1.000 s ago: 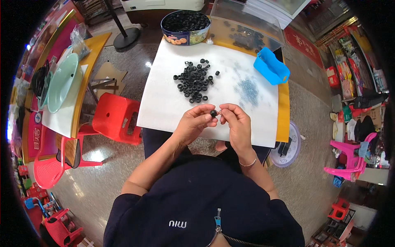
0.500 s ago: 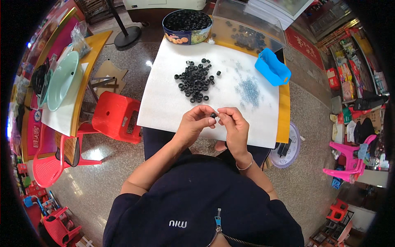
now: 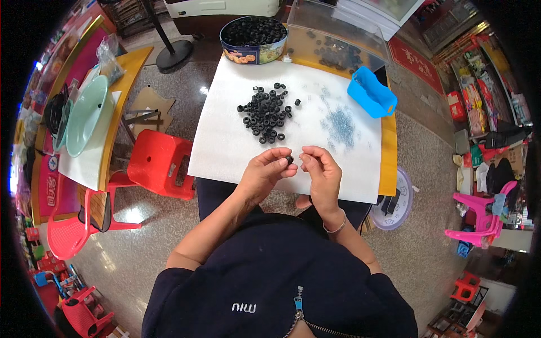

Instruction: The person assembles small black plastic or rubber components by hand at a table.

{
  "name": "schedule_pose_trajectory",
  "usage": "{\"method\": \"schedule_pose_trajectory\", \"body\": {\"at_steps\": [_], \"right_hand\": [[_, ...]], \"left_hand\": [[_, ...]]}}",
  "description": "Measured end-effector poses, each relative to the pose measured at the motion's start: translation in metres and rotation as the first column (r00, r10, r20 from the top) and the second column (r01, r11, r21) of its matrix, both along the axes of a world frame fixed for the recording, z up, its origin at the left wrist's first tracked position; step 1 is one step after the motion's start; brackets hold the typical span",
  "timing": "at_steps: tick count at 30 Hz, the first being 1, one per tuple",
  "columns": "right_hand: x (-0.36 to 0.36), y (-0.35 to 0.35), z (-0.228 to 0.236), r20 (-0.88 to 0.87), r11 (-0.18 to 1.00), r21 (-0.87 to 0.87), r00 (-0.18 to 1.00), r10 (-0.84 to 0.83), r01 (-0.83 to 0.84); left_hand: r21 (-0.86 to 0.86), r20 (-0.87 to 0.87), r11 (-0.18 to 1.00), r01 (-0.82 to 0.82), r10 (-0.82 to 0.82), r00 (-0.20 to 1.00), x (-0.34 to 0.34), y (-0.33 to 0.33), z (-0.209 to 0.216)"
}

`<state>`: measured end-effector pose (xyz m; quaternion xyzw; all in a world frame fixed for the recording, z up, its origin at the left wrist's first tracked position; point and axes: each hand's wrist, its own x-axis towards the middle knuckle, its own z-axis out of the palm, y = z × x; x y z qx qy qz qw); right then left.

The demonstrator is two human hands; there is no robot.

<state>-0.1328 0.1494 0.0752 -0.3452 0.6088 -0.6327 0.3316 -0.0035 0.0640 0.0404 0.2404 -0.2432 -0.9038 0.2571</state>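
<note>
My left hand pinches a small black ring-shaped part between thumb and fingertips, above the near side of a white sheet. Close beside it, my right hand has thumb and fingertips pressed together; whatever is in that pinch is too small to make out. A loose pile of black ring-shaped parts lies beyond my left hand. Farther right, tiny bluish pieces are scattered in a patch on the sheet.
An oval tin full of black parts and a clear plastic bin stand at the far edge. A blue plastic container sits at the right. Left of the table are a red stool and a pale green basin.
My hands have drawn slightly apart, leaving a gap between their fingertips. The black part stays in my left hand.
</note>
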Motion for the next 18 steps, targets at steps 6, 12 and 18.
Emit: {"method": "schedule_pose_trajectory", "body": {"at_steps": [6,12,18], "right_hand": [[-0.0013,-0.0012,0.0015,0.032,0.999,-0.028,0.999,-0.019,0.02],[0.0001,-0.003,-0.0001,-0.025,0.993,-0.112,0.999,0.038,-0.041],[0.0024,-0.0016,0.0029,-0.317,0.997,-0.05,0.948,0.04,-0.059]], "left_hand": [[0.078,-0.037,0.997,-0.003,0.006,0.999,-0.0023,-0.0017,-0.0037],[0.084,-0.057,0.996,0.041,-0.036,0.998,-0.0025,0.0004,-0.0029],[0.054,-0.082,0.997,0.047,-0.042,0.996,-0.0028,-0.0008,-0.0068]]}}
